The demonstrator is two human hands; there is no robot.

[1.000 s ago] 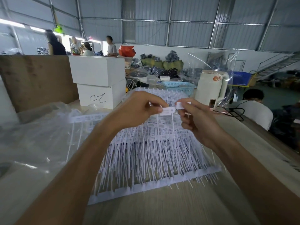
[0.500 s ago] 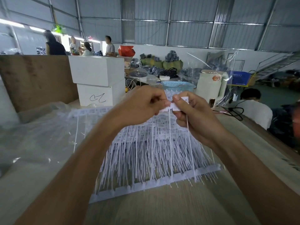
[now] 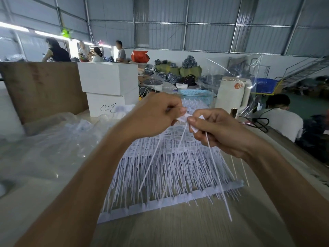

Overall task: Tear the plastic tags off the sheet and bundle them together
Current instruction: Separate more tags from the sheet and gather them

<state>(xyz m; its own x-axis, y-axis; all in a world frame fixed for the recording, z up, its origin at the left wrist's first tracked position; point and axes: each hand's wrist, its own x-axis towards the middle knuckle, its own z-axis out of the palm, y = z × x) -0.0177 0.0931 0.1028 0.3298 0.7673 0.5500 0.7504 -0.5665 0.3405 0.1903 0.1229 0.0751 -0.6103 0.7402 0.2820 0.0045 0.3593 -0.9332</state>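
A white sheet of plastic tags (image 3: 170,177) lies on the wooden table, its long thin tails pointing toward me and its frame strip (image 3: 160,205) at the near edge. My left hand (image 3: 154,116) pinches the flat head of a loose tag (image 3: 181,119) between thumb and fingers above the sheet. My right hand (image 3: 215,131) grips a few torn-off tags (image 3: 216,172) by their heads, and their tails hang down over the sheet. The two hands nearly touch at the fingertips.
Crumpled clear plastic wrap (image 3: 53,139) covers the table's left side. Two stacked white boxes (image 3: 110,90) and a brown board (image 3: 42,90) stand behind. A blue basket (image 3: 196,95) and white kettle (image 3: 233,95) sit at the back right. A person (image 3: 283,116) sits low at the right.
My hands have drawn closer together and lifted slightly. The tag in my left hand has come free of the sheet and now meets the tags in my right hand, whose tails swing loose.
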